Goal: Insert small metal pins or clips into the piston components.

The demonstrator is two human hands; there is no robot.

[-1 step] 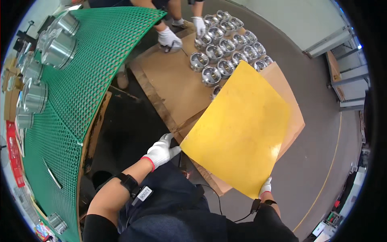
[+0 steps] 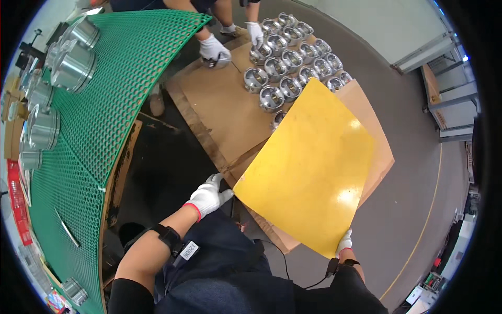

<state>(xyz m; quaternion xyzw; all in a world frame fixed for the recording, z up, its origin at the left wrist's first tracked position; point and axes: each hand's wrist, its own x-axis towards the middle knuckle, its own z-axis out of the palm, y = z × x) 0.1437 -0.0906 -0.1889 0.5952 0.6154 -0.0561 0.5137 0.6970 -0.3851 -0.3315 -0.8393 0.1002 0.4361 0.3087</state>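
A large yellow sheet (image 2: 308,167) lies tilted over a tan cardboard sheet (image 2: 374,123) and hides part of the cardboard-covered stack beneath. Its lower right edge is gripped by my right hand (image 2: 344,244), gloved in white, with most of the fingers hidden behind the sheet. At the left corner is my left hand (image 2: 205,199), also in a white glove. Its thumb is at the corner and the other fingers stretch apart toward the cardboard edge. Beyond the yellow sheet, several shiny metal pistons (image 2: 289,86) stand in rows on brown cardboard (image 2: 222,110).
A co-worker's gloved hands (image 2: 214,51) are at the far side, one touching a piston. To the left runs a table with a green perforated mat (image 2: 125,78), holding several large pistons (image 2: 73,65) and a thin metal rod (image 2: 67,227). Metal racks (image 2: 455,99) stand at right.
The bright glare on the yellow sheet has shifted, and the whole view has moved slightly. Both my hands stay at the same places on the sheet.
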